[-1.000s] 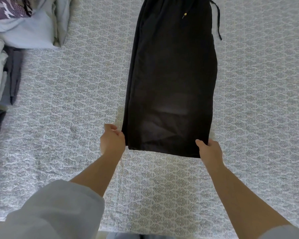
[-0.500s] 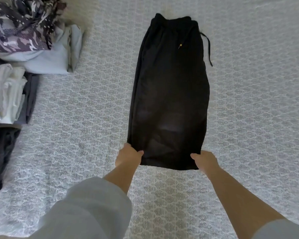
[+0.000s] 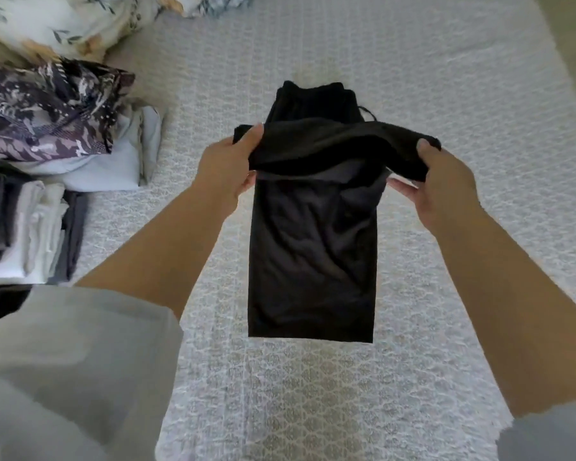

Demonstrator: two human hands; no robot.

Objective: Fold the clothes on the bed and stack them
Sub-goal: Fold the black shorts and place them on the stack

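Black soft-fabric trousers (image 3: pixel 313 261) are lying lengthwise away from the person; left hand (image 3: pixel 226 171) and right hand (image 3: pixel 443 184) are both gripping the near hem corners, level, carrying them toward the far waistband.

Both arms are reaching out in front, bare forearms with sleeves bunched near the elbows. Left hand (image 3: pixel 225 171) and right hand (image 3: pixel 446 184) are each pinching the black shorts (image 3: pixel 313 261), thumbs on top, fingers (image 3: pixel 401 189) curling underneath.
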